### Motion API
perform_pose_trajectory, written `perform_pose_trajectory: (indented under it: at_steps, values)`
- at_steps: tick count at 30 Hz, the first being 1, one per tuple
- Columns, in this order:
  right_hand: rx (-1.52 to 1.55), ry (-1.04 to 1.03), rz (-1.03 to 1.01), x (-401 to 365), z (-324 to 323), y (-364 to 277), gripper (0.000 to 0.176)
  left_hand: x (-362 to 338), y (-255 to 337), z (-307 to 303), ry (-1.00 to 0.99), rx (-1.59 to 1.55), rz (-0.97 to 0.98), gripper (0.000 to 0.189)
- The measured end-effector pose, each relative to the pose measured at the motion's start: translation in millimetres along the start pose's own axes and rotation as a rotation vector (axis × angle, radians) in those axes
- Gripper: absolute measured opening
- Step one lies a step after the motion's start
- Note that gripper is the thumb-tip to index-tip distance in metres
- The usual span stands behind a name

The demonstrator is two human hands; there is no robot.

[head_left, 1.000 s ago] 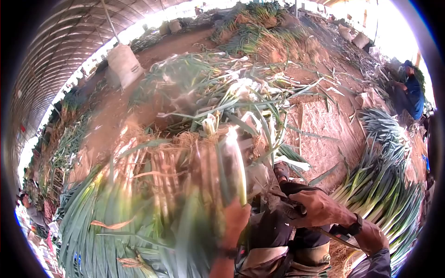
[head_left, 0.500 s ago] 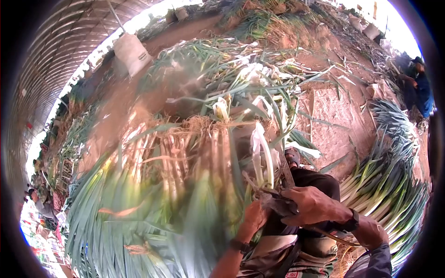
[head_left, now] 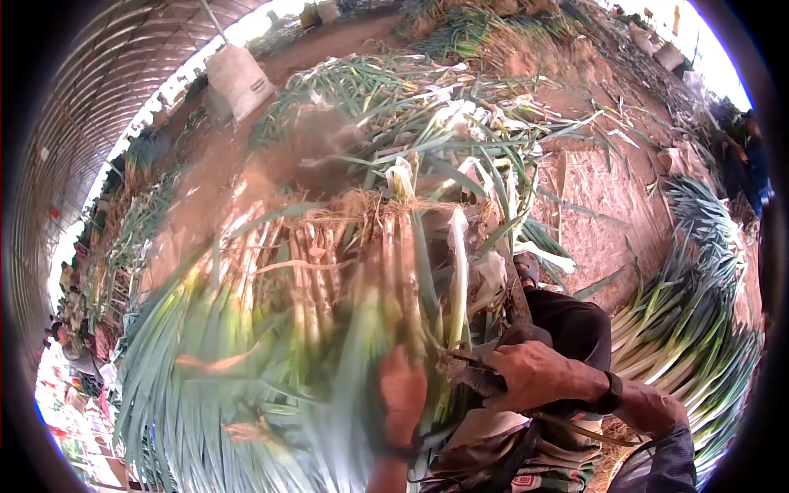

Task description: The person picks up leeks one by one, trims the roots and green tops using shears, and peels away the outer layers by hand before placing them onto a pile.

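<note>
Long green onions with white stems and brown roots lie in a big pile at the left and in front of me. My left hand is blurred over their green leaves at the right side of the pile; its fingers cannot be made out. Closed round a dark tool, partly hidden and unclear in shape, is my right hand, above my lap. A single pale stalk stands just beyond the tool.
Trimmed leaves and peelings are heaped beyond the pile. Cleaned onions lie at the right, beside a flat brown sheet. A white sack hangs at the upper left. Another person is at the far right.
My left hand has moved left, away from the tool and onto the onion leaves. My right hand has shifted slightly left and still holds the tool. The pale stalk is now more upright.
</note>
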State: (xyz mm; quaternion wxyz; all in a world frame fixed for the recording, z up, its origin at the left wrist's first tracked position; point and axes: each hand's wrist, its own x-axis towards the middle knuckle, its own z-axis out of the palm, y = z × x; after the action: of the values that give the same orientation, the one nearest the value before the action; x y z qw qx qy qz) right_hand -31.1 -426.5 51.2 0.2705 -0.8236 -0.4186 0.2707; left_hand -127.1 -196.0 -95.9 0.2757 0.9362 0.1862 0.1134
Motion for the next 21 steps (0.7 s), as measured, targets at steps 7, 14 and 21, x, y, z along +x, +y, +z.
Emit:
perform_pose_trajectory:
  at_steps: [7, 14, 21]
  values:
    - [-0.047, -0.02, -0.054, -3, 27, 2, 0.055, -2, -8, 0, -0.028, -0.066, -0.056, 0.042]
    - [-0.097, 0.024, -0.023, 8, 29, -4, 0.052, 0, -16, 16, -0.036, 0.127, -0.028, 0.05]
    - [-0.077, 0.036, 0.085, 22, 15, -10, 0.053, 7, -19, 25, -0.096, 0.242, 0.045, 0.039]
